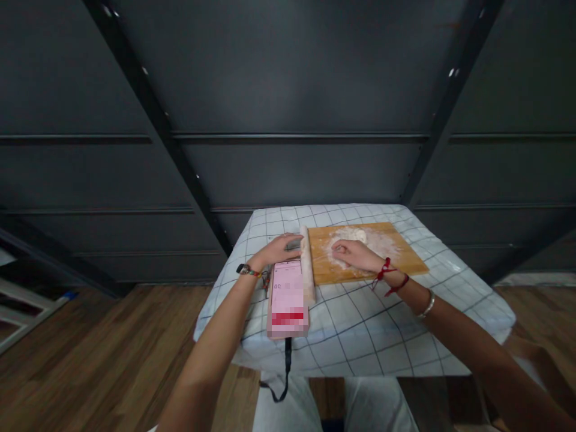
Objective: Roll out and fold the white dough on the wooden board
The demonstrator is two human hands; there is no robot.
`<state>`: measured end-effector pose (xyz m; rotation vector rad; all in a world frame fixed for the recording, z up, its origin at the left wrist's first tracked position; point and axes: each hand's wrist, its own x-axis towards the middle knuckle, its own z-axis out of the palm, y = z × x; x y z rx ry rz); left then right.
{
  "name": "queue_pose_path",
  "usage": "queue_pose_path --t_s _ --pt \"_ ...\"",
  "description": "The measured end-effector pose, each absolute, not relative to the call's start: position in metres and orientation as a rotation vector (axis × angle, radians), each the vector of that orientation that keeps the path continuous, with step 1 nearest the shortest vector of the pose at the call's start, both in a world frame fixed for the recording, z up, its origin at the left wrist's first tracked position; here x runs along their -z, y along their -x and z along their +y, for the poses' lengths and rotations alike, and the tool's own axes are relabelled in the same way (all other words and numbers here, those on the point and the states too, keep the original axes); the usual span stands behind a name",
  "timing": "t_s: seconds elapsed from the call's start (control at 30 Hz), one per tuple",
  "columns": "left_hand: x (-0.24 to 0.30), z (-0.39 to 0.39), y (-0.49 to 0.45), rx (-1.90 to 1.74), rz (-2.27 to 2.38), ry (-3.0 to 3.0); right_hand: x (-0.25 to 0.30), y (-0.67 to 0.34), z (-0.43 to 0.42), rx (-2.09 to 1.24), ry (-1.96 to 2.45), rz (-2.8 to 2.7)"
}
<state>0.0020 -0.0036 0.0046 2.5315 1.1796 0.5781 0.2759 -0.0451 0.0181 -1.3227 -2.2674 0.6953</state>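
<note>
A wooden board [405, 255] dusted with flour lies on a small table covered by a white checked cloth [360, 324]. A pale lump of dough [355, 235] sits on the floured patch. My right hand [353, 253] rests on the board just in front of the dough, fingers curled together. My left hand [281, 248] lies left of the board, closed over a small dark grey object [294, 243] beside a pale rolling pin [308, 267]. A phone [287, 298] with a pink screen lies on the cloth below my left hand.
A dark panelled wall with diagonal metal beams [157, 120] rises behind the table. Wooden floor [90, 354] surrounds it. A black strap [284, 372] hangs from the phone over the table's front edge. My legs in light trousers [337, 408] are under the table.
</note>
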Motion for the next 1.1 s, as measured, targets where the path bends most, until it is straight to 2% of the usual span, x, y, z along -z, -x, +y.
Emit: queue_pose_path --t_s 0.23,0.37,0.47,0.6,0.8,0.93,1.03,1.1 --pt "-0.005 -0.005 -0.001 -0.534 1.174 -2.507 -0.022 -0.352 -0.020 -0.369 1.182 -2.124" --pt "-0.005 -0.005 0.000 -0.505 1.207 -2.463 -0.014 -0.415 0.006 -0.179 1.554 -1.828" --pt "-0.006 -0.006 0.002 -0.501 1.211 -2.407 0.000 -0.445 0.015 -0.230 1.837 -1.853" --pt "-0.011 -0.007 0.009 -0.503 1.284 -2.310 0.015 -0.454 0.014 -0.329 1.810 -1.970" --pt "-0.015 -0.007 0.031 -0.303 1.373 -2.135 0.005 -0.436 0.007 -0.248 1.854 -1.926" --pt "-0.022 -0.006 0.037 -0.281 1.420 -2.079 -0.020 -0.388 -0.028 -0.075 1.614 -1.991" --pt "-0.035 -0.013 0.036 -0.228 1.491 -1.968 -0.030 -0.333 -0.076 -0.337 1.192 -2.340" --pt "-0.043 -0.025 0.038 -0.181 1.560 -1.883 -0.029 -0.299 -0.107 -0.386 0.887 -2.583"
